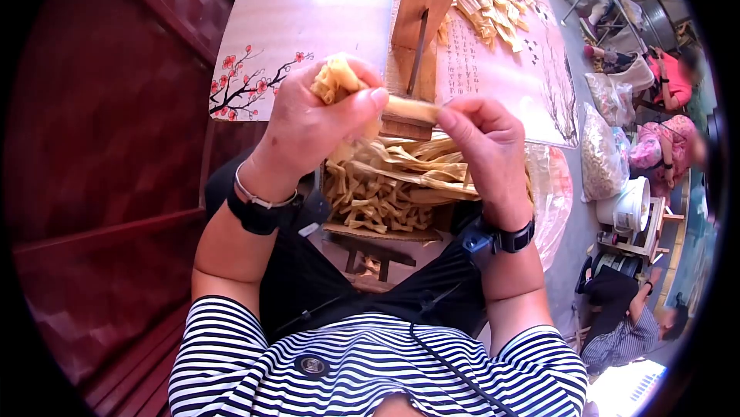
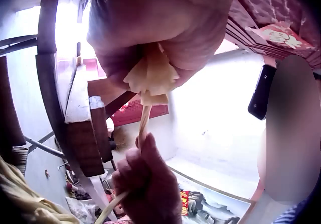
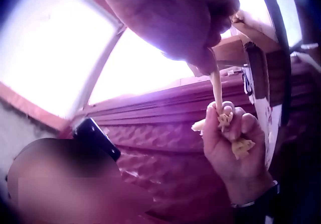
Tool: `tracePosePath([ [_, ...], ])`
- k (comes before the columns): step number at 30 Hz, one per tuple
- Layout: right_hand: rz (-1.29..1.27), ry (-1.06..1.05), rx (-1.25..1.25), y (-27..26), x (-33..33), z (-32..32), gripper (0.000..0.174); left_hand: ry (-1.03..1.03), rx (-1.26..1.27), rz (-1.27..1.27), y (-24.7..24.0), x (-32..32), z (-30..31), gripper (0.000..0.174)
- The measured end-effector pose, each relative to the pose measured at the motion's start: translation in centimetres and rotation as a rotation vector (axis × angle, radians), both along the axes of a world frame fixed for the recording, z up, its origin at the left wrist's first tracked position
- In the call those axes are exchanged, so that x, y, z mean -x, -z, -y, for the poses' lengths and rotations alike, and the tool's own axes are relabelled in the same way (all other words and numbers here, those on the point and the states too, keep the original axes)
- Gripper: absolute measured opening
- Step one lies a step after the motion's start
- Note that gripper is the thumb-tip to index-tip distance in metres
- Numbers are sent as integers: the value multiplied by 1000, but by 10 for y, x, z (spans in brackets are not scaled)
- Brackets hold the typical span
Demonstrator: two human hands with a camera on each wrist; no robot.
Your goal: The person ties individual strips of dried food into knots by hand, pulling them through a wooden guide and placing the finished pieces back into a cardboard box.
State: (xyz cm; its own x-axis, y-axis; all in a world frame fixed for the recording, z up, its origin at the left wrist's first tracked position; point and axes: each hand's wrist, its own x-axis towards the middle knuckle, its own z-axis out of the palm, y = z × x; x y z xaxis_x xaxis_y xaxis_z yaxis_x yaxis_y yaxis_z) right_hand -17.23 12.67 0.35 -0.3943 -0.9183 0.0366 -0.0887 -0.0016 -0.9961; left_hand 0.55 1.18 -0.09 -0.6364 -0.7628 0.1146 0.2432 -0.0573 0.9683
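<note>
My left hand [image 1: 320, 124] grips a bunched, folded clump of pale yellow tofu-skin strip [image 1: 412, 109], with part of it showing above the fingers. To its right, my right hand [image 1: 493, 143] pinches the strip's other end between thumb and fingers. The strip runs straight between both hands, above the near table edge. Seen from the left wrist, the gathered clump [image 2: 153, 78] flares out under the left hand and narrows towards the right. In the right wrist view, folded ends [image 3: 243, 148] stick out of the left fist. Below the hands lies a heap of similar strips [image 1: 385, 193].
A wooden stand with a blade-like metal bar [image 1: 418, 51] sits at the near edge of the table [image 1: 308, 16]. More yellow strips [image 1: 489, 8] lie at the table's back right. To the right are plastic bags [image 1: 605, 155], a white bucket [image 1: 624, 205] and several seated people.
</note>
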Motion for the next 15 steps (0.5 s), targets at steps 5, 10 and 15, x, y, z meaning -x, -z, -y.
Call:
tracePosePath([
  [5,-547,206,11,22,13,29,19,-193,276,282,27,32,17,8],
  [10,-692,259,-85,30,11,34,22,-375,433,491,36,39,14,11],
  [15,-678,359,52,33,21,19,16,-316,370,483,23,22,13,14],
])
